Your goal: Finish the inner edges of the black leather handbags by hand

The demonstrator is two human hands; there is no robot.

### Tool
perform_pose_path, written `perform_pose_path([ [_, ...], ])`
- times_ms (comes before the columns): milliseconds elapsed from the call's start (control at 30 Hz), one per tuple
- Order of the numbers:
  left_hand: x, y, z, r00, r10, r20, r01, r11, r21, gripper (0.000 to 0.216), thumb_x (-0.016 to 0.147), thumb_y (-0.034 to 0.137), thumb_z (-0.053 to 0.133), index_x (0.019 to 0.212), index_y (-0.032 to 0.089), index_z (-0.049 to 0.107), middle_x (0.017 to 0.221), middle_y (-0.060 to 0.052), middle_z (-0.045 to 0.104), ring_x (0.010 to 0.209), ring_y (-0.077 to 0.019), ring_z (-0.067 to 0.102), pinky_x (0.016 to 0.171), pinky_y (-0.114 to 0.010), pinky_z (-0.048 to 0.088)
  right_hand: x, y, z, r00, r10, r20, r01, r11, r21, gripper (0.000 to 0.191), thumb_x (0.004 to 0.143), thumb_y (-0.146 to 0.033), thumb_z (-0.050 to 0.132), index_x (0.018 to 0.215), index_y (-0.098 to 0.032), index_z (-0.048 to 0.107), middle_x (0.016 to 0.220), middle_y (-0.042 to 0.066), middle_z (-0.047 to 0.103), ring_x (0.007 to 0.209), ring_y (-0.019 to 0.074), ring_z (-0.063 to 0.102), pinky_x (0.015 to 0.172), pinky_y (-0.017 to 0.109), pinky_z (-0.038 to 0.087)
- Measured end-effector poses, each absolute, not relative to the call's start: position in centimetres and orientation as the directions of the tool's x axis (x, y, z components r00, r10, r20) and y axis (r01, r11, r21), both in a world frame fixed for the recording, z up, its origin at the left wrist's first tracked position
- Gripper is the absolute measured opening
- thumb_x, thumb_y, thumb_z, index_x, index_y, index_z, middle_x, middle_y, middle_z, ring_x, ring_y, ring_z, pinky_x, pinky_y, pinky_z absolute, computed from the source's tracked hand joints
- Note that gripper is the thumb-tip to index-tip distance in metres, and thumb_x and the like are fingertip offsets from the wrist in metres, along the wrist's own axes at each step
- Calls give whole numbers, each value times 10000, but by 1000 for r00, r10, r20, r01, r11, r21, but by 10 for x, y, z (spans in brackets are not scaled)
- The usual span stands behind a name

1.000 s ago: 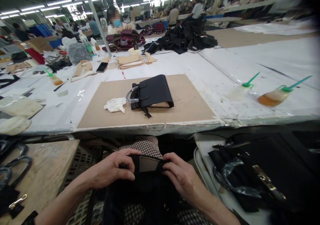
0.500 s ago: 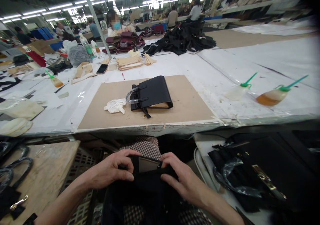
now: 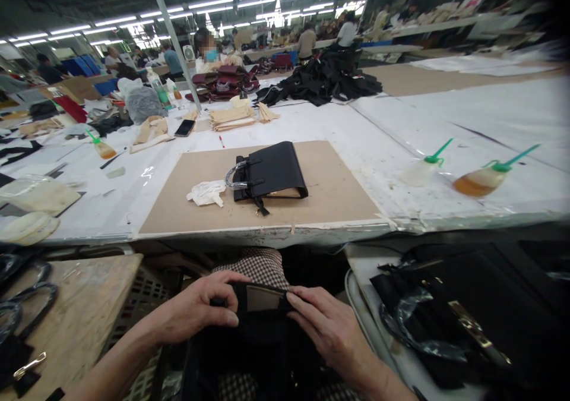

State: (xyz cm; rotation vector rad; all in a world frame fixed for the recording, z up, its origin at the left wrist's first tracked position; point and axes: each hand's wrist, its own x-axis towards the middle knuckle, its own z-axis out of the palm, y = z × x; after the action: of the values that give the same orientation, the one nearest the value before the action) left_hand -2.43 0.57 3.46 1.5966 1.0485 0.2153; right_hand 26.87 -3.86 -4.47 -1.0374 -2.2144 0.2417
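Observation:
A black bag piece (image 3: 249, 341) lies over my lap, with its upper edge raised and a beige panel (image 3: 263, 299) showing inside the opening. At the left end of that edge, my left hand (image 3: 200, 306) pinches the black material between thumb and bent fingers. My right hand (image 3: 329, 324) grips the right end, its fingers laid close together along the corner and its thumb hidden. The lower part of the piece is too dark to make out. Beyond my hands, a black handbag (image 3: 278, 169) with wrapped handles rests on a brown board (image 3: 342, 199).
Crumpled white cloth (image 3: 206, 193) sits left of the handbag. Two green-tipped bottles, one with amber liquid (image 3: 481, 178), stand to the right. More black bags (image 3: 485, 294) lie on the right-hand stand. A wooden board (image 3: 89, 306) with black handles is at left.
My right hand's fingers have shifted from a bent pinch to lying straighter along the corner, and its thumb no longer shows. My left hand keeps its pinch. The view has tilted slightly.

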Motion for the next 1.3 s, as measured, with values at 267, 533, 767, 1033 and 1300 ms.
perform_pose_path([
  [267,-24,5,34,582,714,-388,506,56,861,140,797,318,733,751,198,678,1427,-15,501,1310,-253,438,1095,-356,290,269,-39,-44,-412,740,532,561,666,-491,219,946,-115,544,1123,-190,650,1055,106,709,923,203,678,739,314,611],
  [533,-20,7,32,584,722,-371,523,15,852,148,802,328,725,750,198,674,1419,-17,515,1294,-256,456,1095,-357,292,265,-38,-44,-407,828,386,571,561,-600,159,962,-128,496,993,-184,641,1052,89,672,982,210,650,847,336,572],
  [767,-14,8,32,551,752,-361,529,21,849,190,821,339,682,736,176,635,1363,-54,570,1227,-270,512,1051,-374,350,270,-26,-20,-528,846,76,604,437,-666,223,983,-201,489,798,-194,613,930,36,648,854,189,629,773,321,537],
  [1033,-17,-1,38,531,777,-340,577,-38,816,182,830,329,697,739,181,644,1438,-51,502,1272,-270,477,1075,-381,351,278,-18,-10,-604,797,19,505,400,-765,25,899,-234,658,919,-240,671,1104,6,658,1023,187,626,873,268,518],
  [1300,-2,2,65,765,593,-251,549,-398,735,58,880,222,635,833,212,667,1356,-21,560,1184,-204,543,1017,-294,406,275,-20,-3,-711,703,38,337,387,-858,277,874,-102,653,1025,-319,735,1435,6,466,1313,211,467,1100,375,412],
])
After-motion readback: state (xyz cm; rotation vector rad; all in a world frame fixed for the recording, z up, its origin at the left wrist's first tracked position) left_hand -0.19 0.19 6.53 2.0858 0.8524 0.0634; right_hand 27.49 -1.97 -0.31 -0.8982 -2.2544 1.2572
